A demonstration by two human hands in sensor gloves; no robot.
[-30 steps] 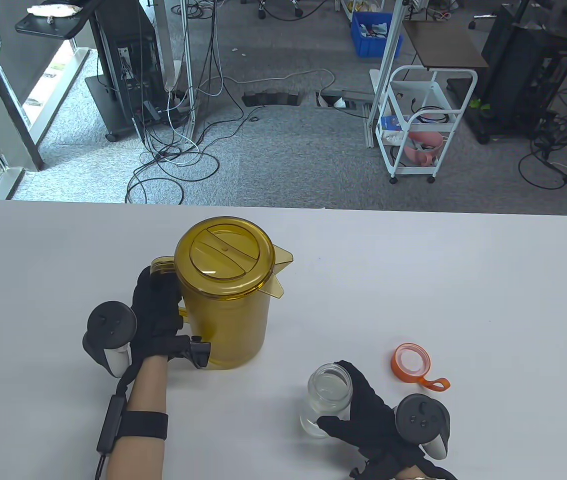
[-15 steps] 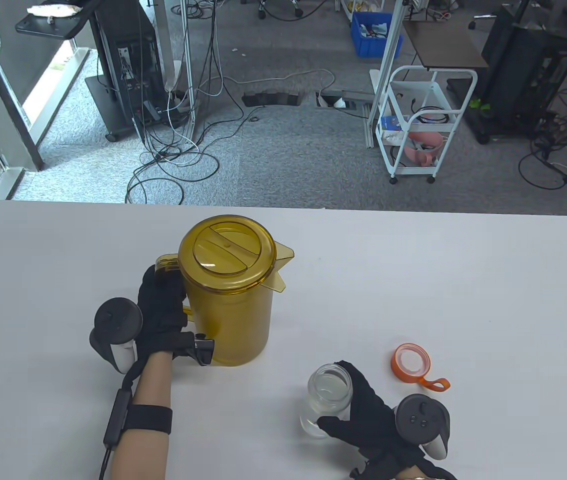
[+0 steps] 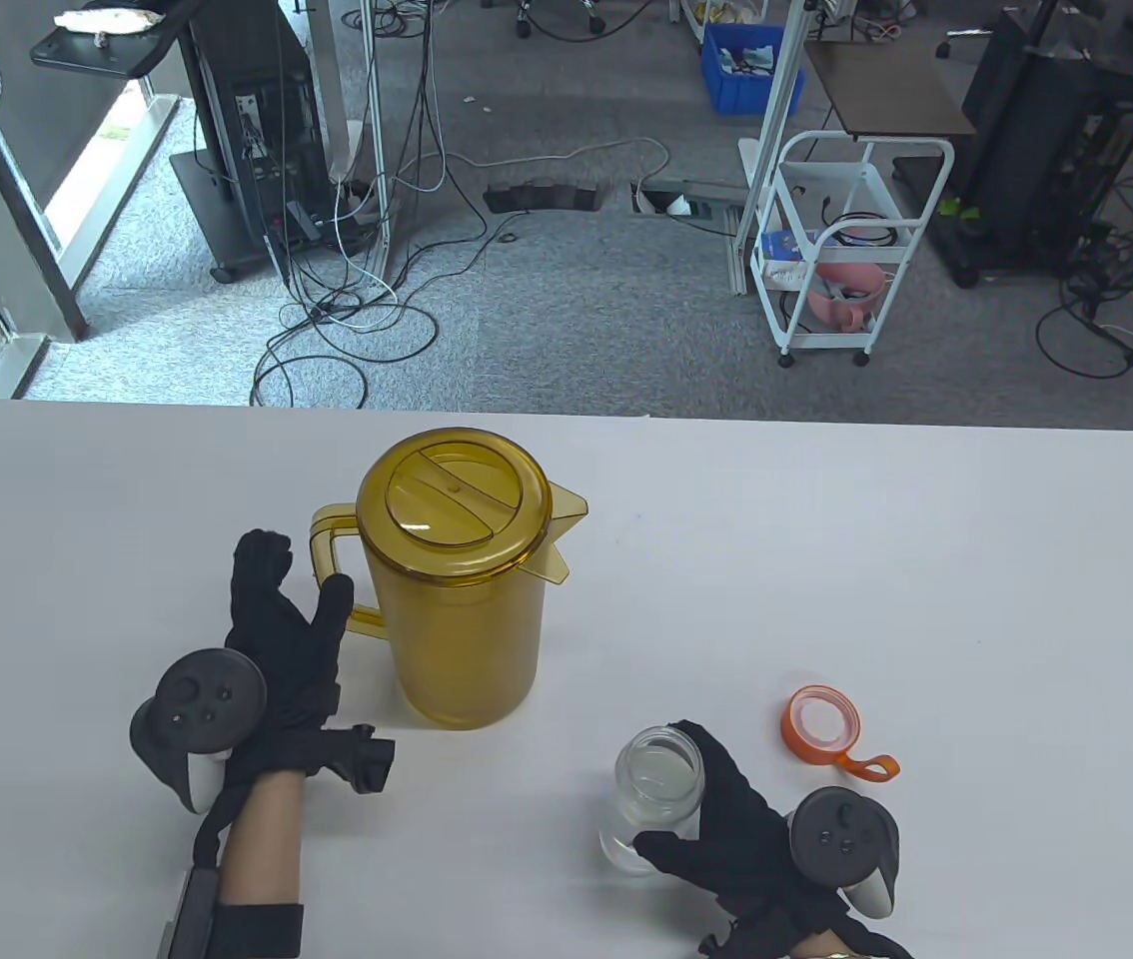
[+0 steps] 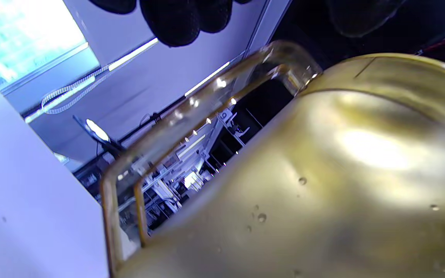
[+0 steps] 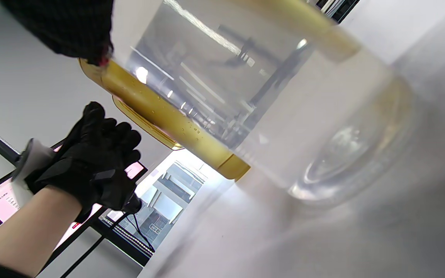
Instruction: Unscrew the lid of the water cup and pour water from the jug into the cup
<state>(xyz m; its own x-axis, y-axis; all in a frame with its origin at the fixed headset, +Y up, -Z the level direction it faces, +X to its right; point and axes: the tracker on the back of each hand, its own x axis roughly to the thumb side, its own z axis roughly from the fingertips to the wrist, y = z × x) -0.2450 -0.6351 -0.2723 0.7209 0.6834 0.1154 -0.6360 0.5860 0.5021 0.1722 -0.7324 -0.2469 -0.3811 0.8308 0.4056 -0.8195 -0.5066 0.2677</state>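
Now the yellow jug (image 3: pixel 462 584) stands upright on the white bench (image 3: pixel 926 599). Beside its handle, the left hand (image 3: pixel 277 639) has a wide, empty grip. The right hand (image 3: pixel 736 829) grips the open cup (image 3: pixel 656 794), near its orange lid (image 3: pixel 823 724).

white table (image 3: pixel 826 559), white wire cart (image 3: pixel 851 250), blue crate (image 3: pixel 741 70), floor cables (image 3: pixel 347 330)

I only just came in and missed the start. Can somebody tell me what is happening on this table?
A person in black sensor gloves is filling a cup. The right hand holds the clear cup, whose orange lid lies beside it. The amber jug stands upright, lid on. The left hand is open beside its handle, not gripping it.
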